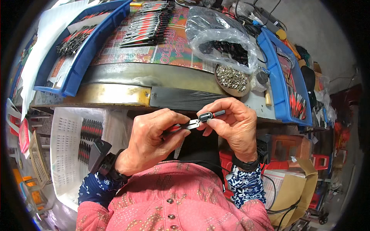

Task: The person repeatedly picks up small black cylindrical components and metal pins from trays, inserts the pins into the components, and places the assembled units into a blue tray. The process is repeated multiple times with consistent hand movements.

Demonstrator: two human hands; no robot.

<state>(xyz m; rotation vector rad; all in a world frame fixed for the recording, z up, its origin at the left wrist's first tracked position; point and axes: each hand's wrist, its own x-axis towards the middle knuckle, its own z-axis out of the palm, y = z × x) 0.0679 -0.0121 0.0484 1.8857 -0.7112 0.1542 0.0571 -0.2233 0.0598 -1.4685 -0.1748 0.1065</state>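
Close together in front of my body, both hands are closed on small parts. In my left hand [152, 131] is a slim red-and-black tool [192, 124] with a flat, silvery forked end pointing right; the fingers cover most of its handle. My right hand [236, 125] pinches a small black oval-headed piece [206, 116] with a short black-and-red stem between thumb and forefinger. The oval head sits right at the forked metal end; whether they touch I cannot tell. What the two pieces form is too small to name.
Rows of red-and-black tools [148, 25] lie on the bench. A blue tray [71, 82] at left and another blue tray [283, 90] at right hold more. A bowl of small metal parts [232, 79] stands by a clear bag [216, 29]. A white basket [67, 154] is lower left.
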